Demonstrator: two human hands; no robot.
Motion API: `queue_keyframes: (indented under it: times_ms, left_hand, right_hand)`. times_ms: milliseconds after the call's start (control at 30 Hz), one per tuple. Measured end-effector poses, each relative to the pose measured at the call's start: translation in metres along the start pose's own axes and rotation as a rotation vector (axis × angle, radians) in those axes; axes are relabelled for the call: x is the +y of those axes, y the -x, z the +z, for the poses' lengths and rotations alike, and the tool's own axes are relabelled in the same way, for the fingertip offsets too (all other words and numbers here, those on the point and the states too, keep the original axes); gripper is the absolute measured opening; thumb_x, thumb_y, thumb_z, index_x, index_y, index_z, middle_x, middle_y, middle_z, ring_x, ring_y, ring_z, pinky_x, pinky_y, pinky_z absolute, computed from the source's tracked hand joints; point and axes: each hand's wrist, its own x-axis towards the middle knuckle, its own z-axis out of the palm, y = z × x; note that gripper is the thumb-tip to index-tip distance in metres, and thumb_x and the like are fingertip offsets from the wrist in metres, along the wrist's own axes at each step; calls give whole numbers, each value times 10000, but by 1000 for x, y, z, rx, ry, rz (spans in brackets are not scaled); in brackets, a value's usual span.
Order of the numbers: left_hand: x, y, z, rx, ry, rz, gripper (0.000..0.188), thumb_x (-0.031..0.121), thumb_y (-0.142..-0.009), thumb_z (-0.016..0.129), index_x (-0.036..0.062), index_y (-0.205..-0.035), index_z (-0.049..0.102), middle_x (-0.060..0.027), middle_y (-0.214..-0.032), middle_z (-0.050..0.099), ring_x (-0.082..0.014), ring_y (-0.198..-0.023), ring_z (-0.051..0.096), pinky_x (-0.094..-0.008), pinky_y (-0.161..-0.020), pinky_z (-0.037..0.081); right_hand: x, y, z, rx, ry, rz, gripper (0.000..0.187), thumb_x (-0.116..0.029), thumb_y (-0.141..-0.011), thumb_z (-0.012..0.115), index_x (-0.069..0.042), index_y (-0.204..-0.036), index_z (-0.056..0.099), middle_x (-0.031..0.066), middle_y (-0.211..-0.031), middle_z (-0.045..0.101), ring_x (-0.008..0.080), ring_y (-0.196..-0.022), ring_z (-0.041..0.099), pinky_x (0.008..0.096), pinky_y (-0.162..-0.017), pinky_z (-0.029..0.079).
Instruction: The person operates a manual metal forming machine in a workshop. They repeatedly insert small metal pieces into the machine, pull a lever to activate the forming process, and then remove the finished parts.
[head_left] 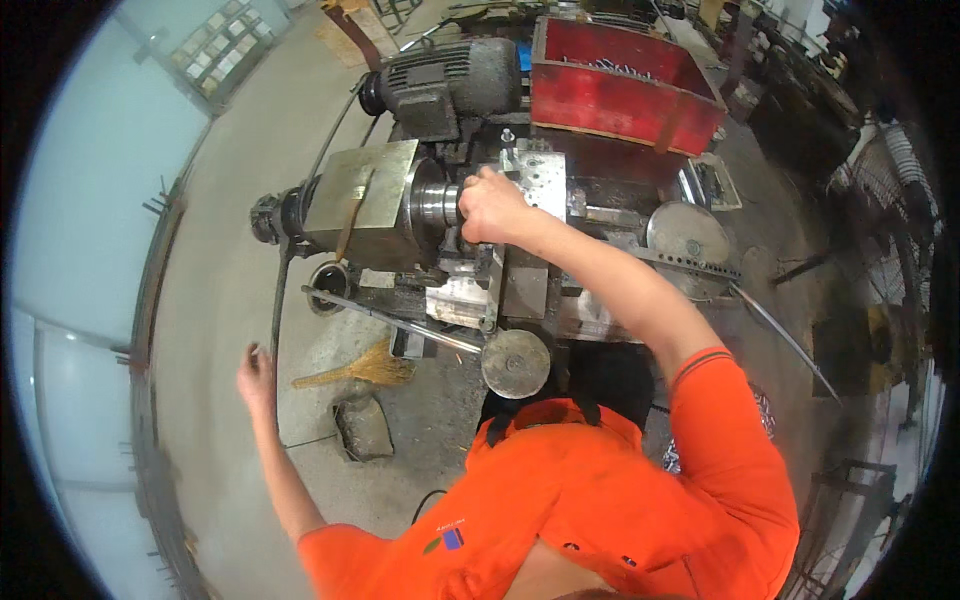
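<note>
My right hand (493, 207) is closed at the front of the lathe's round metal chuck (432, 207), its fingers curled against the end. Whatever those fingers grip is hidden behind the hand. Out to the left, away from the machine, I hold my left hand (257, 378) with the fingers curled together. A small dark spot shows at its fingertips, too small to name. The grey lathe headstock (345, 225) stands left of the chuck, under a flat metal cover plate (362, 180). Beyond my right hand is a pale metal block with holes (543, 182).
A dusty motor (445, 85) and a red bin (625, 95) with metal parts stand behind the lathe. A long lever (400, 322) reaches left beside a round disc (515, 363). A straw broom (365, 368) and a dustpan (362, 428) lie on the floor. Another rod (790, 340) juts out right.
</note>
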Motion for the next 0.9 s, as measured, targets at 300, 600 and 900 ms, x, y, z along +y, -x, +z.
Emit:
queue_keyframes:
  times_ms: [300,600,900]
  left_hand:
    - [-9,104,36,-19,-303,-367,452,459,-814,573,23,-920,634,-212,-820,637,-389,-802,612,-454,-687,461]
    - [16,113,37,-36,-327,-282,336,328,-743,626,13,-848,574,-195,-734,616,-397,-729,607,-472,-658,465]
    - [103,67,56,-6,-524,353,418,271,-784,652,4,-1096,573,-176,-843,644,-348,-774,626,-426,-675,489]
  right_hand:
    - [-7,-14,4,-137,-108,28,252,-165,-521,618,-11,-712,677,198,-801,653,348,-816,622,387,-747,520]
    - [34,4,-61,-33,-12,151,234,-230,-544,605,-45,-669,674,189,-723,641,335,-726,640,419,-669,517]
    - [92,56,-118,453,29,133,544,-157,-590,615,-88,-1129,601,215,-1299,447,388,-1120,477,417,-952,424]
